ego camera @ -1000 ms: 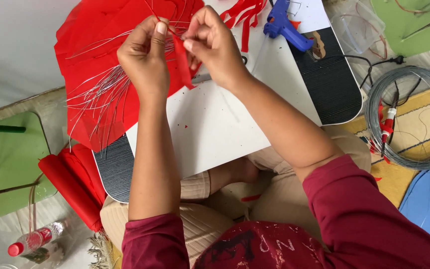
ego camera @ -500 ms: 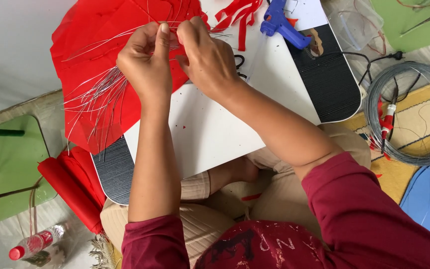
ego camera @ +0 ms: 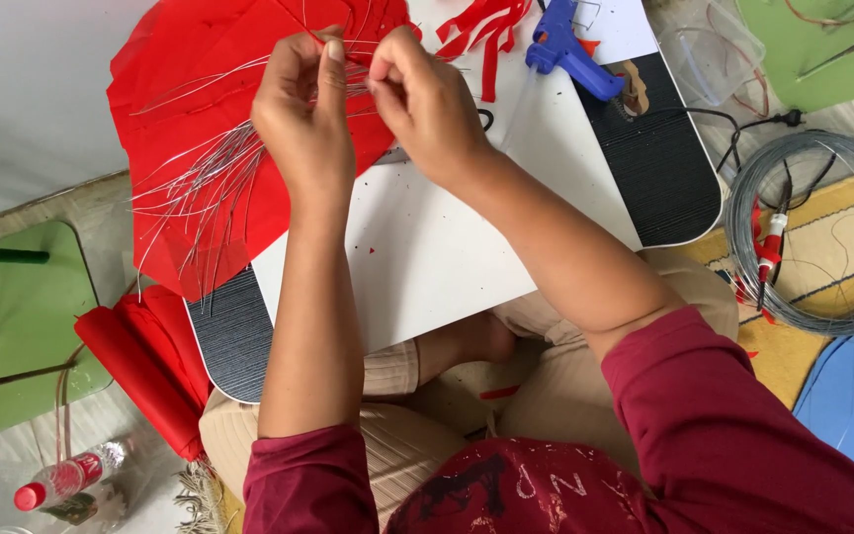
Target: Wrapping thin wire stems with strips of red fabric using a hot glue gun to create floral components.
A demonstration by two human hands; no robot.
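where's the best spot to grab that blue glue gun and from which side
Probably the glue gun's handle, the thick blue bar slanting toward the lower right. Come from the right, over the black board: that end lies bare, while red paper strips crowd the upper-left end.

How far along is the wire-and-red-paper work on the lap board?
Done, by the look of it: cut red strips lie at the top of the white board, and a fan of cut wires lies on the red sheet. In hand: left hand and right hand pinch wire ends together. Left: most wires lie loose, the glue gun sits aside, and the wire coil and red roll lie unused.
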